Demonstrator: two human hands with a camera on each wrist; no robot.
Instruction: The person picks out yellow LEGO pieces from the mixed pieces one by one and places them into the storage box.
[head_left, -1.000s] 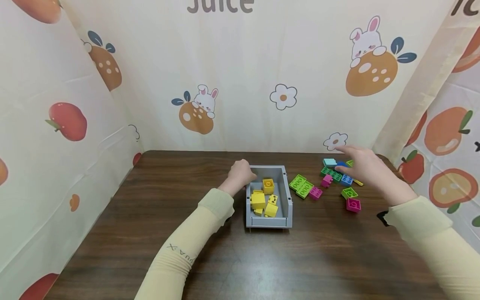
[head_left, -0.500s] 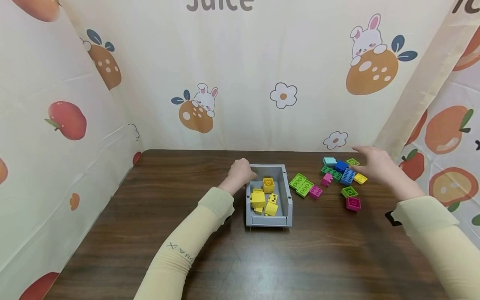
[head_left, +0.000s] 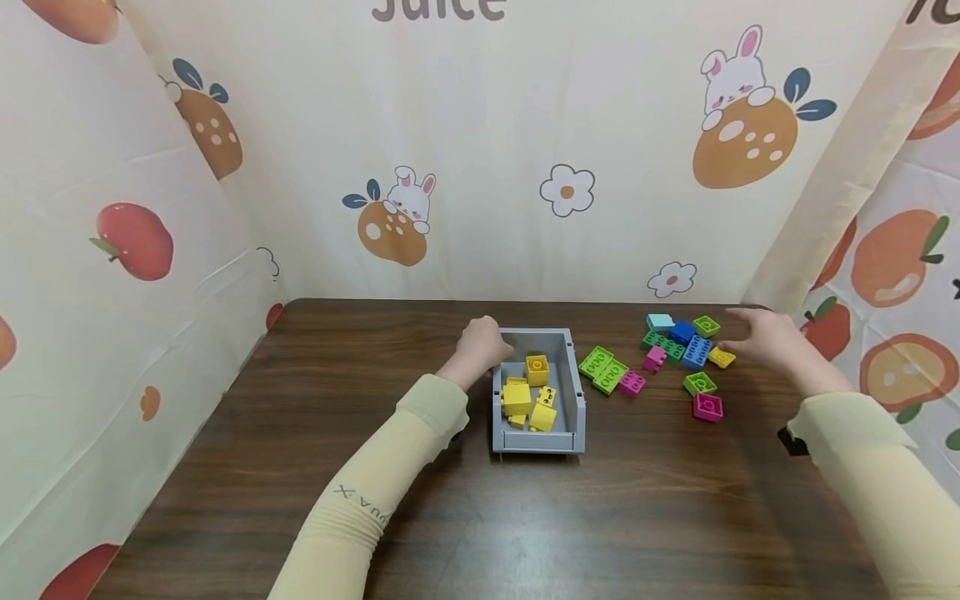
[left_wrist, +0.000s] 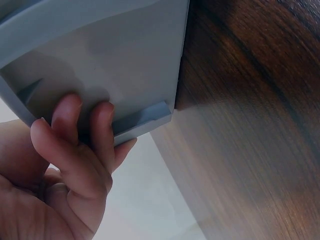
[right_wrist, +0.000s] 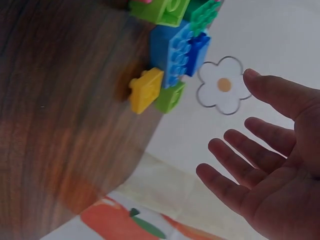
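A grey bin (head_left: 542,442) stands mid-table with several yellow blocks (head_left: 516,400) inside. My left hand (head_left: 478,354) grips its left wall; the curled fingers (left_wrist: 102,122) show against the bin's side in the left wrist view. My right hand (head_left: 768,343) hovers at the right with fingers spread and holds nothing. Just left of it lies a yellow toy brick (head_left: 722,357), seen also as the yellow brick (right_wrist: 146,91) in the right wrist view. Beside that brick are a blue brick (head_left: 697,352) and a small lime brick (head_left: 707,326).
Between the bin and the right-hand pile lie lime bricks (head_left: 603,370) and a pink brick (head_left: 632,383). Nearer me are another lime brick (head_left: 700,383) and a magenta brick (head_left: 707,407). Printed curtains (head_left: 480,225) enclose the wooden table (head_left: 600,517) at the back and sides.
My right hand has moved to the right and lower, off the blue and lime bricks it partly covered, so the yellow brick shows. My left hand and the bin have stayed put.
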